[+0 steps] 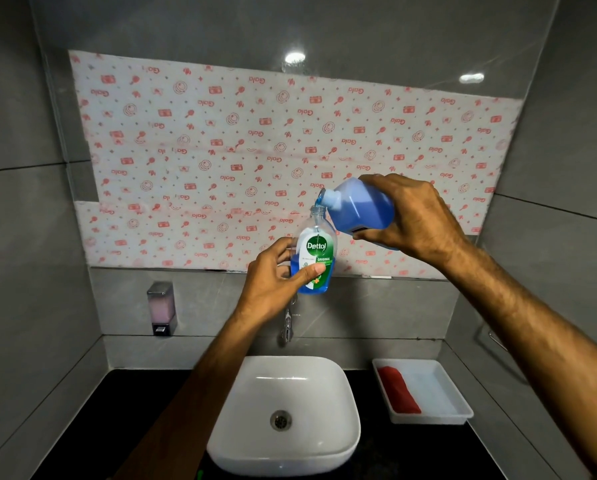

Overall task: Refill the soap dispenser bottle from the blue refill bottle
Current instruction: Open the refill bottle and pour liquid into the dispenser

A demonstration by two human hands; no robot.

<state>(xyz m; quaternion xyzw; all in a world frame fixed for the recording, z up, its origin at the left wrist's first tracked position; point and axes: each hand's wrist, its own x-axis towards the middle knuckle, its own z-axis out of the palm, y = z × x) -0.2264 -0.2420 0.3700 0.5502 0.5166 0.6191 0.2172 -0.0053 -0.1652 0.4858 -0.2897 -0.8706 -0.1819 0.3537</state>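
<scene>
My left hand [276,275] grips a clear soap dispenser bottle [316,237] with a green and white Dettol label, held upright above the sink with its cap off. Blue liquid fills its lower part. My right hand [415,216] holds the blue refill bottle [359,209] tilted, spout down and to the left, right at the dispenser's open neck. A thin blue stream runs from the spout into that neck.
A white basin [283,410] sits on a dark counter below the hands, with a chrome tap [287,327] behind it. A white tray [428,386] holding a red cloth stands at the right. A wall soap dispenser [161,308] hangs at the left.
</scene>
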